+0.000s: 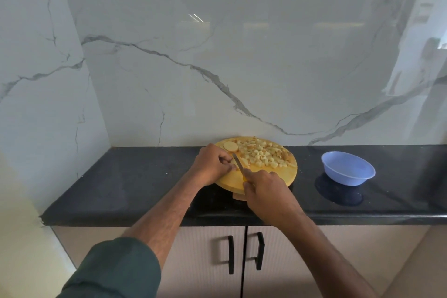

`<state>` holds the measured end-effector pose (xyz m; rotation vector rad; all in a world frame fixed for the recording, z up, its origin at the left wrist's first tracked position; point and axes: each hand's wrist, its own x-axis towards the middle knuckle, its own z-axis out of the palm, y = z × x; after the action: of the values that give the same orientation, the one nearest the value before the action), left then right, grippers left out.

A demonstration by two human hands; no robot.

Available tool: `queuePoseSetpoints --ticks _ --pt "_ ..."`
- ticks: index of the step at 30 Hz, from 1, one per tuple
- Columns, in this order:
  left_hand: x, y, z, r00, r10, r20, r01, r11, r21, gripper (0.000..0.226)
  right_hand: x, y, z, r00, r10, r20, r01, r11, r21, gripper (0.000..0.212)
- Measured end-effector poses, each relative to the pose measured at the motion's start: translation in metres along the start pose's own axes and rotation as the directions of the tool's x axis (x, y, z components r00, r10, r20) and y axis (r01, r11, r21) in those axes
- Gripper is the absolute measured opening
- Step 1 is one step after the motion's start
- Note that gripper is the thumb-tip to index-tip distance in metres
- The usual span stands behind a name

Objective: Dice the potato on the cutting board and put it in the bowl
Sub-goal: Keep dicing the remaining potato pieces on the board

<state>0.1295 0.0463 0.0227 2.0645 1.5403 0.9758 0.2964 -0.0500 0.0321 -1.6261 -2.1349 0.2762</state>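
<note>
A round wooden cutting board (278,176) lies on the black counter, with a heap of diced potato (261,153) across its far half. A round potato slice (230,146) lies at its far left edge. My left hand (212,164) rests on the board's left side, its curled fingers pinching a small potato piece that is mostly hidden. My right hand (264,189) grips the yellow handle of a knife (238,164), whose blade points away from me and lies right beside my left fingertips. A blue bowl (348,168) stands to the right of the board with nothing visible inside.
The black counter (121,189) ends at a corner wall on the left and runs on to the right past the bowl. A marble backsplash (217,68) rises directly behind the board. Cabinet doors with black handles (231,254) sit below the counter's front edge.
</note>
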Motion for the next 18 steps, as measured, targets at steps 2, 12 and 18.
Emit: queuePoseSetpoints --ticks 2,12,18 --pt "0.0 -0.003 0.0 1.0 0.017 0.004 -0.017 1.0 0.004 0.011 0.002 0.002 -0.001 1.0 -0.009 0.004 0.009 1.0 0.021 0.045" --pt "0.0 -0.004 0.004 0.999 0.011 -0.049 -0.013 0.999 -0.034 0.021 0.01 0.015 0.006 1.0 0.019 -0.011 -0.017 0.982 0.19 0.042" --pt "0.003 -0.007 0.005 0.999 -0.012 -0.053 0.01 0.999 -0.04 0.021 0.019 0.008 0.004 1.0 -0.001 0.007 0.0 0.987 0.158 0.041"
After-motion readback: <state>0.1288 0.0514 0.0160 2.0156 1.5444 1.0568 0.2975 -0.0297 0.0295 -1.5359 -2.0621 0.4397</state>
